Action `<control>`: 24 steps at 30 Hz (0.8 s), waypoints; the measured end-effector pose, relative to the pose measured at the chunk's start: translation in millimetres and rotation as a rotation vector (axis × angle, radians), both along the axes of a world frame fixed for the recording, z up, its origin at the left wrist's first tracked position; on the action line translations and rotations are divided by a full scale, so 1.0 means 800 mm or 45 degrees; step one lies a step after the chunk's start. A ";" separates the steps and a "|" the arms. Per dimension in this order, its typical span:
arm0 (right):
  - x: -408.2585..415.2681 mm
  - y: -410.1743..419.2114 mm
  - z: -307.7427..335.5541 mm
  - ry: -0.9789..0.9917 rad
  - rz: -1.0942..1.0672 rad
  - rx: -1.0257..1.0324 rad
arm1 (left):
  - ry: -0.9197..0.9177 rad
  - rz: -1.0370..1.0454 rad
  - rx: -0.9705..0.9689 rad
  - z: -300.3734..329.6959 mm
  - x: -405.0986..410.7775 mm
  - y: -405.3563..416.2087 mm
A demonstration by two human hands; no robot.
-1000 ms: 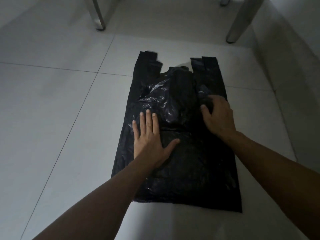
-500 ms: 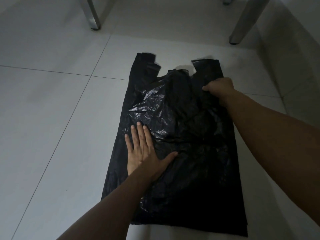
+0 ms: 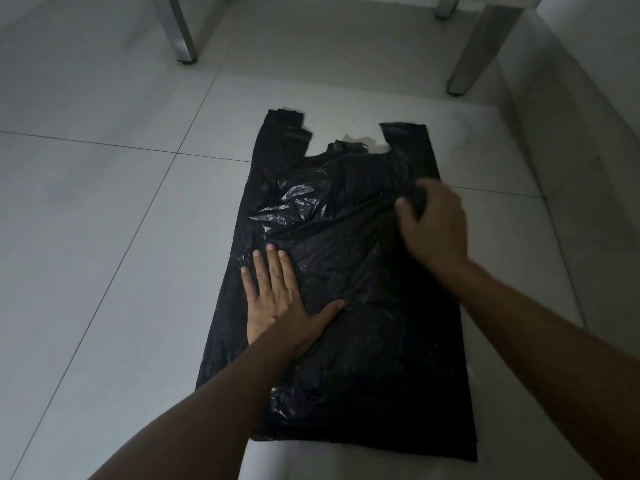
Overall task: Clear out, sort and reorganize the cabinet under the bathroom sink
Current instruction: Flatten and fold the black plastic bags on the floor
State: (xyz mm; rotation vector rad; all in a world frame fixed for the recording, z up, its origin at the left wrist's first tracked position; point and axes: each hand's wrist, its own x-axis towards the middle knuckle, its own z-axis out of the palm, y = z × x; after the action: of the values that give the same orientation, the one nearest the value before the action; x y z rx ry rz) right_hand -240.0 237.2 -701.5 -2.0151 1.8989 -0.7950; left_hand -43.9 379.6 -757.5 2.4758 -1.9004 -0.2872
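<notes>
The left hand (image 3: pixel 277 299) presses flat on the black bag (image 3: pixel 363 341); the right hand (image 3: pixel 433 226) pinches a fold, which should be drawn taut and smoothed against the floor (image 3: pixel 104 237).

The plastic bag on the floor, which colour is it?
Black, glossy and crinkled: the black plastic bag, seen in the head view.

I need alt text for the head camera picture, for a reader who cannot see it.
A black plastic bag with two handles lies flat on a pale tiled floor. The left hand presses it flat with straight fingers, while the right hand pinches a fold near its right edge. Metal legs stand behind.
</notes>
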 end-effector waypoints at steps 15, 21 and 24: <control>0.039 0.079 -0.065 0.592 0.303 0.293 | 0.437 0.119 -0.018 0.012 0.015 -0.011; 0.039 0.080 -0.085 0.657 0.280 0.296 | 0.512 0.405 -0.520 0.046 0.047 -0.084; 0.038 0.080 -0.084 0.632 0.295 0.305 | 0.613 0.650 -0.462 0.064 0.072 -0.163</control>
State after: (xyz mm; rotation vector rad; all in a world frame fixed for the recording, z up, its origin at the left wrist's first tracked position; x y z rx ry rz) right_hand -209.4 301.1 -768.6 -2.3629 1.8263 0.0008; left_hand 13.9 249.3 -706.2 2.2675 -1.0007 -0.4276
